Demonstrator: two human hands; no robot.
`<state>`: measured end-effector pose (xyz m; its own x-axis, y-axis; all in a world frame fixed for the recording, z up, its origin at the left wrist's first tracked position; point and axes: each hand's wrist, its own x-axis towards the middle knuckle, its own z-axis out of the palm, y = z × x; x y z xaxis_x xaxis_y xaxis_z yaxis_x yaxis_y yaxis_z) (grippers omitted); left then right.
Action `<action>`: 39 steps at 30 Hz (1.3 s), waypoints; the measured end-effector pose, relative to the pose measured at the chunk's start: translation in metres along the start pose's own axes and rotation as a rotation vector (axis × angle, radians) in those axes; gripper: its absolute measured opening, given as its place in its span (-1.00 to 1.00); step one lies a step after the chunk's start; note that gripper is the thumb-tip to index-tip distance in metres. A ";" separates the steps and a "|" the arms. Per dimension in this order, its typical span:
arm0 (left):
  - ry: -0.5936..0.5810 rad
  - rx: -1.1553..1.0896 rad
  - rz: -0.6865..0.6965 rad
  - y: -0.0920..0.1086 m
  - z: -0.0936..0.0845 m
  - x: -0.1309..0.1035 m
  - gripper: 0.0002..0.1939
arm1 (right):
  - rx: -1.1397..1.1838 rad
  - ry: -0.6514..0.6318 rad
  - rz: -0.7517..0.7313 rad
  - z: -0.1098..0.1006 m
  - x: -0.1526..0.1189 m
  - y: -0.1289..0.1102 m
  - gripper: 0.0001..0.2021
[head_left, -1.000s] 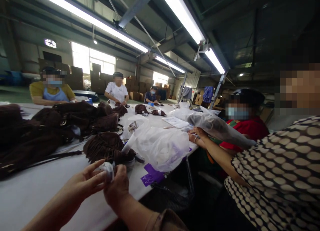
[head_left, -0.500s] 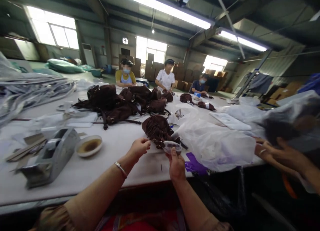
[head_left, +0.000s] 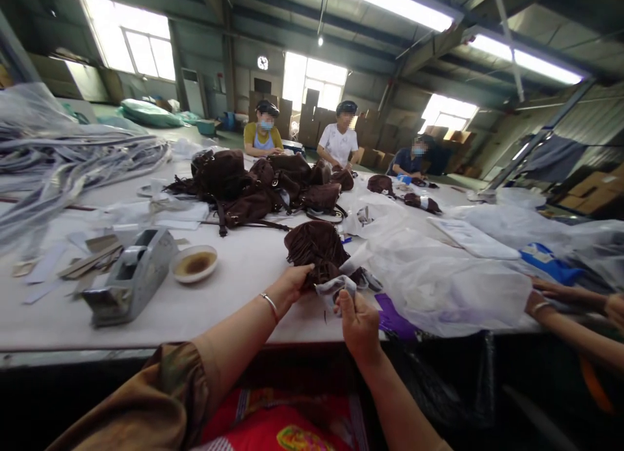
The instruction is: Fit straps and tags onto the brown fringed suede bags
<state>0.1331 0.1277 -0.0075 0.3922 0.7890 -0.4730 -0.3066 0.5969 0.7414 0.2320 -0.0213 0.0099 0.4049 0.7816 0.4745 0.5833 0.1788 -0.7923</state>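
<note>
A dark brown fringed bag [head_left: 316,243] lies on the white table in front of me. My left hand [head_left: 295,283] is closed on its near left edge, the fingertips partly hidden beneath it. A pale, see-through plastic wrapping strip [head_left: 336,286] loops out from the bag's near side. My right hand [head_left: 359,322] pinches the end of that strip, thumb up, just right of the bag. What the strip is wrapped round cannot be made out.
Brown bags [head_left: 253,191] are heaped beyond. To the left stand a tape dispenser [head_left: 139,279] and a dish of brown liquid [head_left: 194,264]. White plastic sheeting [head_left: 439,282], purple tape [head_left: 392,316] and a co-worker's hands [head_left: 550,301] are at right. Several people sit or stand across the table.
My left hand has moved from beside the bag onto its edge. The strip in my right hand now looks more crumpled. My view has shifted, and the co-worker's hands at right have moved.
</note>
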 end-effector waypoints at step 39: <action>-0.343 1.291 1.080 0.031 -0.120 -0.091 -0.54 | -0.203 -0.954 -0.232 0.038 -0.046 -0.032 -0.78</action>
<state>-0.0167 0.0917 0.0013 0.6994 0.5565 0.4484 0.2396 -0.7737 0.5865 0.1677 -0.0404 -0.0012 -0.4163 0.9086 0.0323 0.7216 0.3519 -0.5962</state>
